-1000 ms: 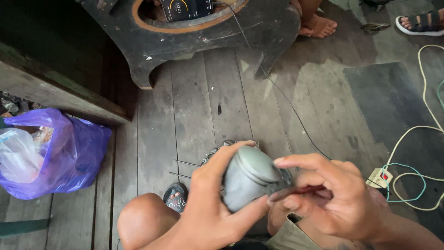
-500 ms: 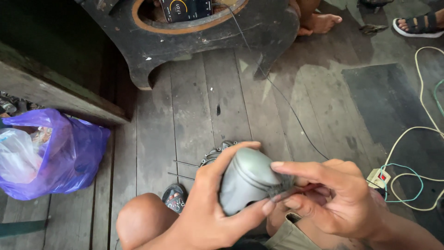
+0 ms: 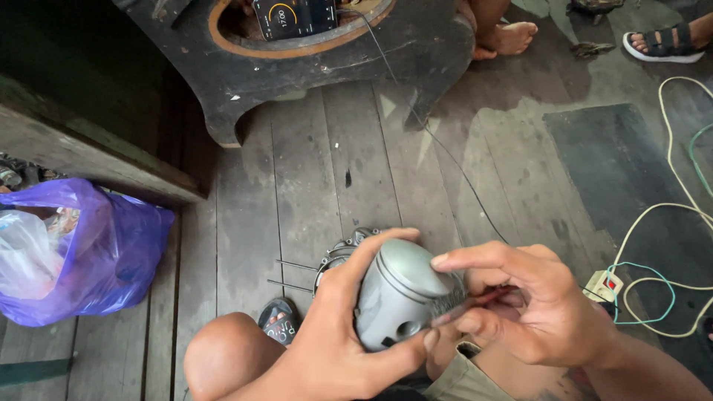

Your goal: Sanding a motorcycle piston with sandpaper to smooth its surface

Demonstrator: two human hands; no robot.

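Mid-step on a grey metal piston (image 3: 401,293), gripped by left hand (image 3: 334,334) above the knee. Right hand (image 3: 535,312) closed on a thin reddish tool (image 3: 475,303) at its side. Likely needing steady hold, careful scraping.

Left hand (image 3: 334,334) and right hand (image 3: 527,308) in curled grip

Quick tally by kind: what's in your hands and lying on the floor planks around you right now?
Grey metal piston, in the left hand: 1
Thin tool, in the right hand: 1
Purple plastic bag: 1
Power strip: 1
Round metal engine part: 1
Total: 5
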